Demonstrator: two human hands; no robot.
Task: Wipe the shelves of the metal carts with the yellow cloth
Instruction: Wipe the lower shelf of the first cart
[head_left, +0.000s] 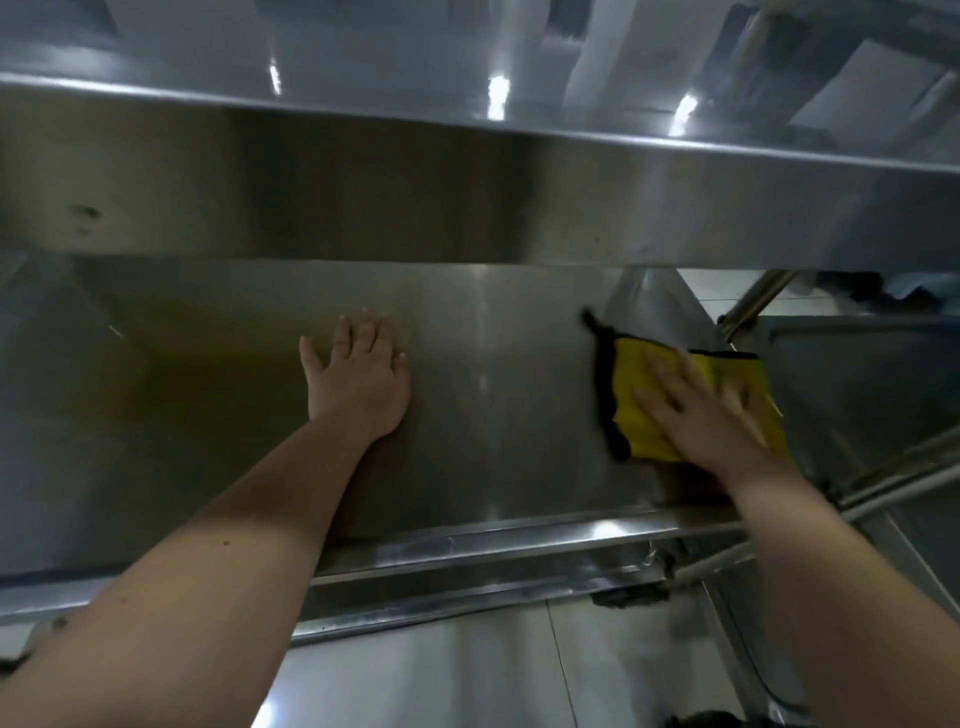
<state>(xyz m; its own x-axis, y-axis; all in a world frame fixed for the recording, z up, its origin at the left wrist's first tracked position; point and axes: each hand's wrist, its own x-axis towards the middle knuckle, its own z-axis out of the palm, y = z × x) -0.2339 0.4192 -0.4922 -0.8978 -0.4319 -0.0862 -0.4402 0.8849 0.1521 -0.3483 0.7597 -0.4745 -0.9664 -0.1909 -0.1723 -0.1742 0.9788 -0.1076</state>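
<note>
Pressing the yellow cloth (638, 415) by the right edge of the shelf (493, 374), the right hand (711, 421) lay open. So did the left hand (358, 387).

Our left hand (358, 384) lies flat on the lower shelf (493, 364); right of it the cloth (631, 405) lies under our right hand (706, 421). The upper shelf (363, 182) overhangs both.

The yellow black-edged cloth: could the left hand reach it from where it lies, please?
Probably yes: the left hand lies flat on the same stainless-steel shelf, and only bare metal shows between it and the yellow black-edged cloth, which the right hand presses down.
</note>
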